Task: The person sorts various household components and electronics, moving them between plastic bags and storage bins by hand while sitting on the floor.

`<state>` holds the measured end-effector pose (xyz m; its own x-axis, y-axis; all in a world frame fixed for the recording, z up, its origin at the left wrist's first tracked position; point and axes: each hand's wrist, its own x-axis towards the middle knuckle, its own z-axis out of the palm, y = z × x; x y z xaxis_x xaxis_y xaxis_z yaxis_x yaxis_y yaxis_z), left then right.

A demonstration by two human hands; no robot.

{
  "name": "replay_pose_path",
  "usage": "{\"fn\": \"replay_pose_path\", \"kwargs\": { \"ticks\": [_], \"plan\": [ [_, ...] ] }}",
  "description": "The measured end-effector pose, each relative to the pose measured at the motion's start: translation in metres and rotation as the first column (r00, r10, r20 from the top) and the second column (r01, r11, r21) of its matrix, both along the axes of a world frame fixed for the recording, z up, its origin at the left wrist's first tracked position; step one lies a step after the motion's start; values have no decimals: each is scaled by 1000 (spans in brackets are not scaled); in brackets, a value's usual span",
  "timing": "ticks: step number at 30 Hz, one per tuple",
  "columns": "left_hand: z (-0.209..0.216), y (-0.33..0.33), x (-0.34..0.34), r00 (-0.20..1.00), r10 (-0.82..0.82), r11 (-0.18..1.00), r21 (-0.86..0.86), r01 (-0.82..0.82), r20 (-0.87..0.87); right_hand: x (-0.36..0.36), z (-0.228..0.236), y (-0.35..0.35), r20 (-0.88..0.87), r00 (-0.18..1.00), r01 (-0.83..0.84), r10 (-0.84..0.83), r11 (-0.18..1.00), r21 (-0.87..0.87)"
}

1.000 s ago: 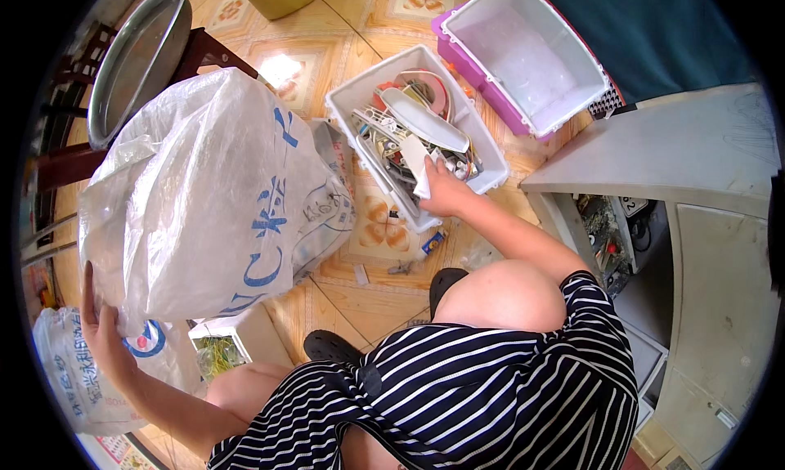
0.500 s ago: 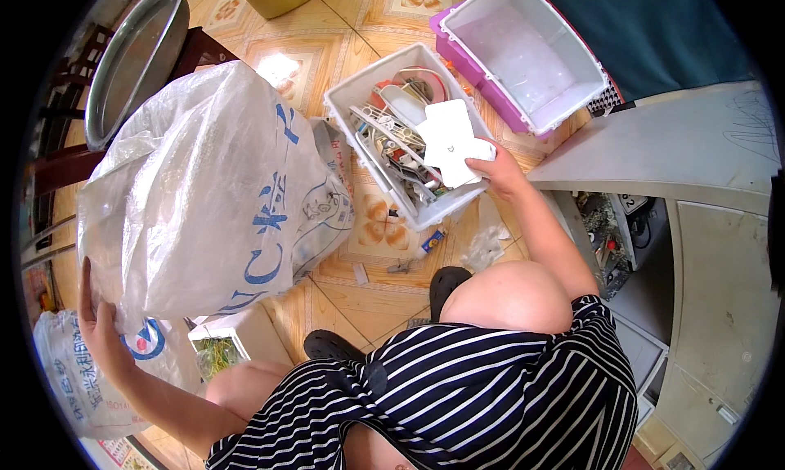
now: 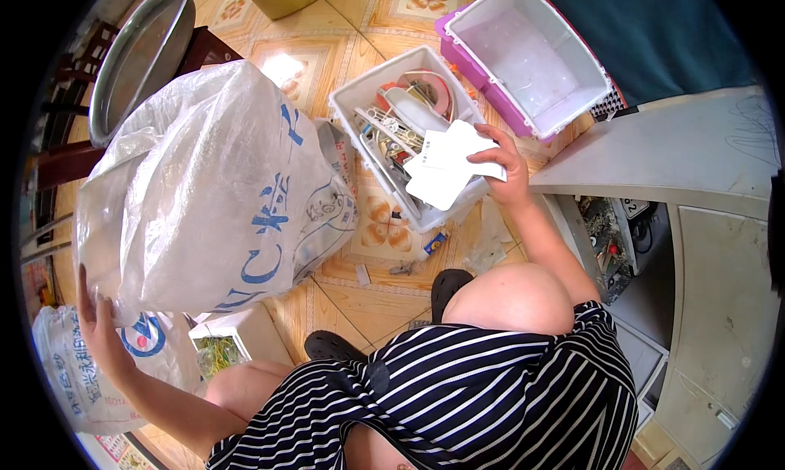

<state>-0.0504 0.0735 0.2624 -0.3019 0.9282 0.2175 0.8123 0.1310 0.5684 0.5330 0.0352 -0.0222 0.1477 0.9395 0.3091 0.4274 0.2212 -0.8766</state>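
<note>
A few flat white cards (image 3: 446, 172) with rounded corners are gripped in my right hand (image 3: 509, 176), fingers over their right edge. They overlap above a grey-white plastic box (image 3: 425, 219), hiding part of its contents. Inside the box lie a roll of reddish tape (image 3: 442, 94), cables, and small mixed odds and ends. At the left, my left hand (image 3: 105, 339) holds the near edge of a big white plastic sack (image 3: 204, 184) with blue lettering, thumb and fingers at its film. The sack bulges upright; its contents are hidden.
A purple-and-white bin (image 3: 531, 61) stands beyond the box. A grey cabinet (image 3: 719, 282) with an open compartment is at the right. A metal basin (image 3: 135, 61) sits at far left, with a foam box (image 3: 257, 335) beside my leg. Small scraps and a blue packet (image 3: 436, 243) lie on the tiles.
My right hand has shifted slightly right, its fingers now curled over the top of the cards. The cards have turned and fanned differently over the box. My left hand stays at the sack.
</note>
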Motion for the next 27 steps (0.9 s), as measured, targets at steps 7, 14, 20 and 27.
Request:
{"fn": "replay_pose_path", "kwargs": {
  "ticks": [7,14,20,27],
  "plan": [
    [16,-34,113,822,-105,740,508,441,-560,-17,37,-7,169,984,23,-54,982,185],
    [-131,-64,252,337,147,506,-363,783,930,-49,85,2,262,921,-357,290,895,266],
    [-148,-56,257,159,509,634,-493,596,846,-52,90,0,192,761,-640,619,765,74],
    [-155,-57,248,248,376,732,-450,512,893,41,67,-31,-232,871,-460,433,553,-694]
  ]
}}
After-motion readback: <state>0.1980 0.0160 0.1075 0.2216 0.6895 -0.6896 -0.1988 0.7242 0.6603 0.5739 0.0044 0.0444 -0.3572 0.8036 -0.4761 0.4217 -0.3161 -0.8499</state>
